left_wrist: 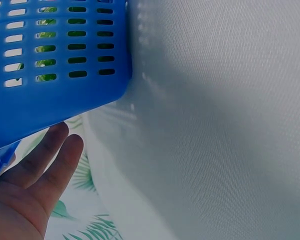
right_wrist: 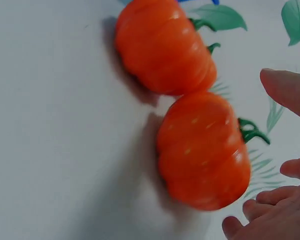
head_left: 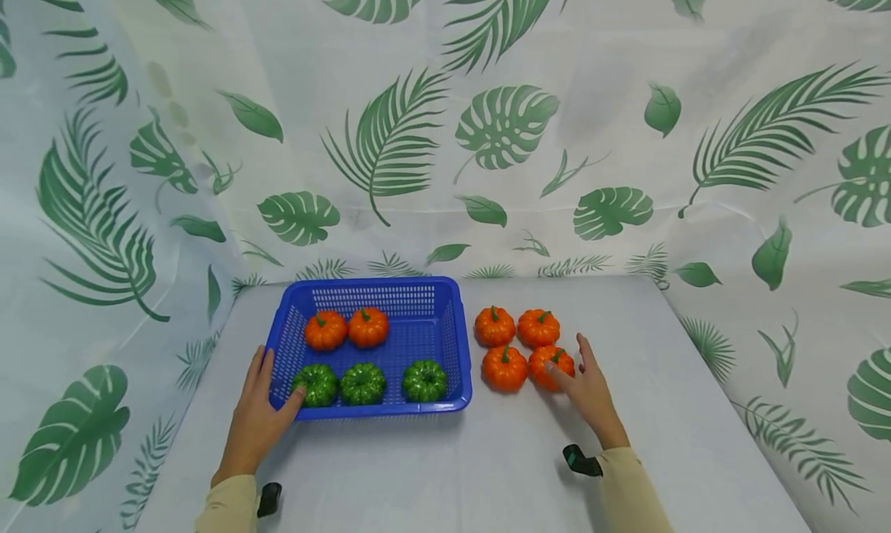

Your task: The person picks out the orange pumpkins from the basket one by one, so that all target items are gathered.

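Note:
My left hand [head_left: 256,425] is at the near left corner of a blue plastic basket [head_left: 376,411]. Its thumb lies over the rim by a green pumpkin [head_left: 316,384], while straight fingers [left_wrist: 60,167] extend along the outside. The basket holds two orange pumpkins and three green ones. To its right, several orange pumpkins stand grouped on the table. Over the nearest right orange pumpkin [head_left: 546,367] hovers my right hand [head_left: 592,398], thumb and fingers spread. In the right wrist view, a gap shows between that hand and the orange pumpkin [right_wrist: 205,152].
A white table [head_left: 445,471] carries everything. Leaf-printed white sheeting [head_left: 418,131] rises behind it and at both sides. Inside the basket, bare floor [head_left: 418,336] shows at the back right. Dark wrist devices [head_left: 581,462] sit by both sleeves.

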The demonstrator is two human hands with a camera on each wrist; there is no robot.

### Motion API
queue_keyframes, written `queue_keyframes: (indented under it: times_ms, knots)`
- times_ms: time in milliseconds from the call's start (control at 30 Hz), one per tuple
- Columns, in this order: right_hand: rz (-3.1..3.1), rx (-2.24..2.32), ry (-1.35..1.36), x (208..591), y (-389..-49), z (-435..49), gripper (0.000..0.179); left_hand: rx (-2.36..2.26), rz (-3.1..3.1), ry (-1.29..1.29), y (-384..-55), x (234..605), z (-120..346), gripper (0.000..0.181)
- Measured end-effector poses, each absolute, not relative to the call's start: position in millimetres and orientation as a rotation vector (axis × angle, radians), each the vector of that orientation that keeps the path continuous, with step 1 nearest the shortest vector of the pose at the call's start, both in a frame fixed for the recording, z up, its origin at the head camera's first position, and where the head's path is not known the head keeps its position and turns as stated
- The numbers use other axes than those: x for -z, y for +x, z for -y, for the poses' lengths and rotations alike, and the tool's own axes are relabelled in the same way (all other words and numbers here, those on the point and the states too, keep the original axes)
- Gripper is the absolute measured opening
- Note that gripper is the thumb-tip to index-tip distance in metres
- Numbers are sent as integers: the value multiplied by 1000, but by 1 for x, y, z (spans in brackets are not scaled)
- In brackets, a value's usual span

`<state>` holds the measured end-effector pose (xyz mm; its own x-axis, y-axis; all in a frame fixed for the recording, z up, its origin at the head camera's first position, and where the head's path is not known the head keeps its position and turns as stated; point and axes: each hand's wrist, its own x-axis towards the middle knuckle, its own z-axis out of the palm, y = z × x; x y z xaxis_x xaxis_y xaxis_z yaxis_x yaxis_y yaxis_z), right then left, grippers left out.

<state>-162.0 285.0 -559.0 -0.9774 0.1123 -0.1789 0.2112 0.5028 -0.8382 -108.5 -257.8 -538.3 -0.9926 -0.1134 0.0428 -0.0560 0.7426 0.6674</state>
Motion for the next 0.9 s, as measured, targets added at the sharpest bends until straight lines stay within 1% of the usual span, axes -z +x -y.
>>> queue_keyframes:
  times_ms: [333, 600, 733, 900]
  knots:
    - [-2691, 1565, 99, 527, -172, -260, 102, 1091, 2893, 170, -109, 539, 258, 97]
    - [-2659, 1638, -122, 503, -180, -215, 96, 1089, 2902, 156, -110, 538, 259, 97]
    - [-2595, 1709, -246, 493, -184, -190, 97, 1087, 2903, 165, -110, 538, 258, 96]
    - [-2516, 1751, -306, 484, -190, -163, 98, 1084, 2910, 166, -110, 537, 258, 96]
